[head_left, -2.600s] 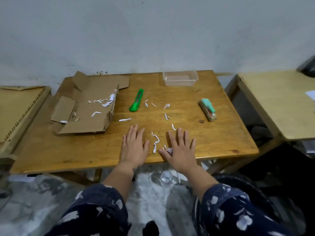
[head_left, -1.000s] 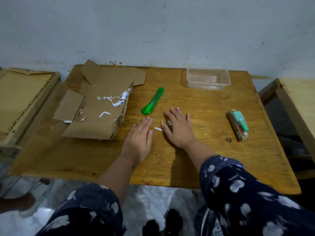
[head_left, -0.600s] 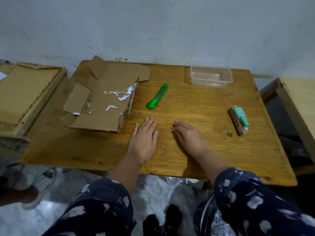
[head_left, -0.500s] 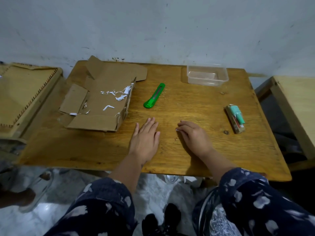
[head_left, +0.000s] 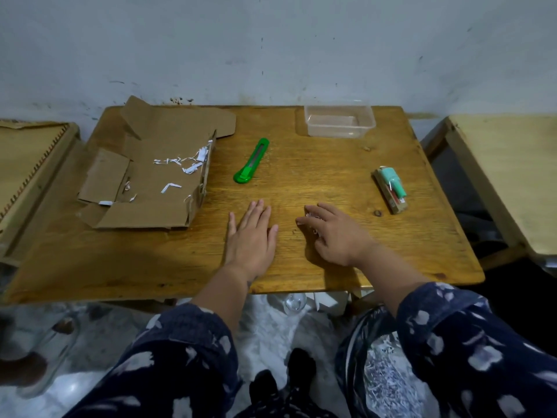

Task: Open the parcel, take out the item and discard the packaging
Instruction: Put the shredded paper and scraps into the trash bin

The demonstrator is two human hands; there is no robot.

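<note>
No brand, label or writing can be read on anything in view; the small packaged item with a mint-green part on a brown card backing (head_left: 391, 189) at the right of the wooden counter (head_left: 331, 260) is too small for any print to be made out. The opened, flattened brown cardboard parcel box (head_left: 150, 179) is seen lying at the left of the counter, with white shredded paper strips (head_left: 180, 162) scattered inside it. A green plastic utility knife (head_left: 251, 160) is laid just right of the box, and a clear plastic container (head_left: 340, 121) is set at the far edge by the wall. The left hand (head_left: 251, 236) is pressed flat on the counter with its fingers straight and close together, holding nothing. The right hand (head_left: 334, 233) is rested beside it, its fingers (head_left: 310, 211) curled round a few white paper scraps (head_left: 310, 217) gathered beneath them. Compared with 2.6 seconds ago, the loose strips once strewn over the middle of the counter are no longer seen there, and the right hand, then flat with spread fingers, is now bunched over the scraps. A black plastic bag holding shredded paper (head_left: 385, 384) is visible below the counter's near edge, at the person's right.
</note>
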